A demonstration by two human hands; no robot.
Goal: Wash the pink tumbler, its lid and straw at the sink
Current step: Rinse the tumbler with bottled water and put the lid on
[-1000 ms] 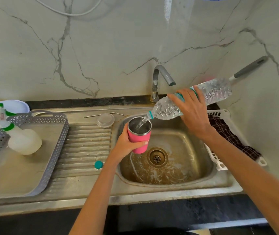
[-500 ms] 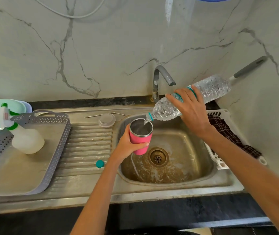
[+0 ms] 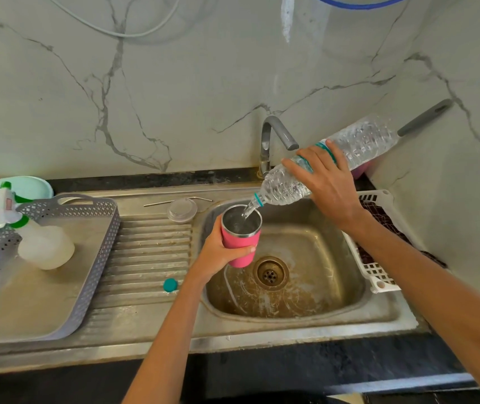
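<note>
While water runs from the bottle, head view, stage: early rinse, with the pink tumbler filling, held upright over the sink basin.
Grip, left hand: fingers wrapped round the tumbler's body.
Grip, right hand: curled over the tilted water bottle, its neck at the tumbler's rim.
Done: lid and straw are off the tumbler.
To do: probably scrubbing the tumbler; clear lid and metal straw lie on the drainboard, seemingly unwashed.
Counts: one tumbler, one lid, one straw, one water bottle, one teal cap, one spray bottle, two hands.
</note>
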